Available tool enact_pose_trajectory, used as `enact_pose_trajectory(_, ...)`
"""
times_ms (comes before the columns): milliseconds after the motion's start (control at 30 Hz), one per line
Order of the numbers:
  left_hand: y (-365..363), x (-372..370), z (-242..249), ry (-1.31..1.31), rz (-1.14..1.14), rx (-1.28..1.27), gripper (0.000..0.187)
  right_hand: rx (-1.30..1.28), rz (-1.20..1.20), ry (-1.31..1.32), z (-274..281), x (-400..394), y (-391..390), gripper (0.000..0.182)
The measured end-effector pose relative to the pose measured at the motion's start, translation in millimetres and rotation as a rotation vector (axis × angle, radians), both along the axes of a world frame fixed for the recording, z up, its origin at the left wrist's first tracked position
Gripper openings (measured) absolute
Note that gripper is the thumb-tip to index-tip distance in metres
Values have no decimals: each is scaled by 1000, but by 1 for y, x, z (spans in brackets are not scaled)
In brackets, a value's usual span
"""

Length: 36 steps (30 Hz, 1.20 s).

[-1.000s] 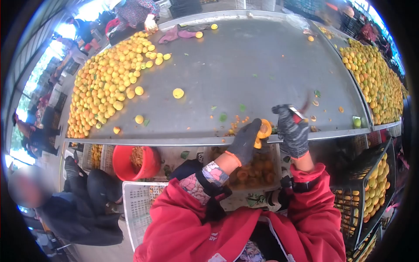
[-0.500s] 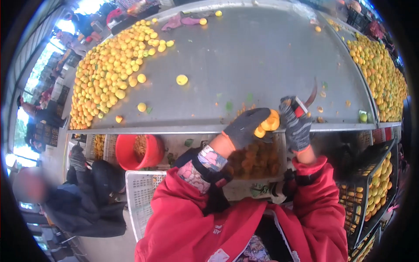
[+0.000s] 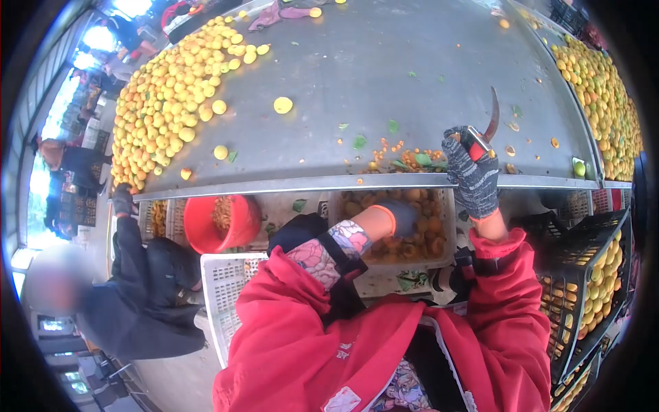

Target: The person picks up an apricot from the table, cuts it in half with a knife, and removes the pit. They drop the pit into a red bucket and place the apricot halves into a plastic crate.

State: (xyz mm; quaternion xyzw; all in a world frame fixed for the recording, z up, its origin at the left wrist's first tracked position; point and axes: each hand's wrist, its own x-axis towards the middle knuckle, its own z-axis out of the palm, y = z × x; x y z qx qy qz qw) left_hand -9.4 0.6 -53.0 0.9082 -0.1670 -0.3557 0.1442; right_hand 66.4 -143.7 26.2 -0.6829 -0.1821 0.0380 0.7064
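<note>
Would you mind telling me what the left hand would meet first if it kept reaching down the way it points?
Most likely the cut fruit in the crate beneath the table edge; the left hand looks already among it.

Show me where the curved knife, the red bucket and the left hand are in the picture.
curved knife (image 3: 493, 113): head view, on the bare blade above the fist.
red bucket (image 3: 199, 230): head view, on its outer wall.
left hand (image 3: 405, 216): head view, on the glove's back, over the crate.
</note>
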Motion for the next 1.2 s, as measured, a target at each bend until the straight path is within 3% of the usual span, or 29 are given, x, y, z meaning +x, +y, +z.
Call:
enact_pose_trajectory(133,29,8,-96,17,-130,-47,37,-12,32,4,2,2,-7,18)
enact_pose_trajectory(200,57,12,-182,120,-203,-109,42,-21,14,-113,-1,3,-9,18)
enact_pose_trajectory(233,61,8,-181,162,-179,-123,44,-24,-3,-201,-3,3,-9,18)
enact_pose_trajectory(267,65,3,-179,203,-154,-137,46,98,17,-12,2,1,-9,18)
enact_pose_trajectory(300,58,-4,-125,275,37,-105,47,65,16,-15,3,1,-11,18)
enact_pose_trajectory(367,55,-9,-94,276,162,20,45,4,17,-31,6,3,-13,17)
enact_pose_trajectory(467,59,-10,-103,113,2,238,40,23,19,-31,2,5,-17,15)
enact_pose_trajectory(600,68,-21,-87,18,26,208,37,116,66,101,1,4,-18,17)
enact_pose_trajectory(700,64,-20,-57,-90,60,131,35,-140,64,-139,0,6,-19,22)
enact_pose_trajectory(733,59,-18,-39,-139,75,101,35,-165,89,-11,-20,11,-23,27)
enact_pose_trajectory(767,51,-15,-18,-181,87,50,34,-179,119,-77,-15,3,-22,28)
enact_pose_trajectory(800,45,-14,4,-214,103,-31,33,-190,148,-144,-10,-5,-21,29)
enact_pose_trajectory(833,39,-12,27,-180,151,-162,33,-388,232,-211,14,-11,-20,26)
enact_pose_trajectory(900,45,-34,5,380,556,-1188,43,-378,351,-295,18,-29,-18,24)
enact_pose_trajectory(933,39,-51,36,659,642,-1563,49,-328,424,-257,28,-41,-19,26)
enact_pose_trajectory(1000,32,-83,59,589,674,-1579,61,-465,480,-683,62,-66,-22,28)
enact_pose_trajectory(1100,25,-120,83,585,804,-1676,78,-519,599,-739,66,-90,-21,29)
enact_pose_trajectory(1200,10,-147,102,824,902,-2008,78,-587,735,-776,66,-107,-22,30)
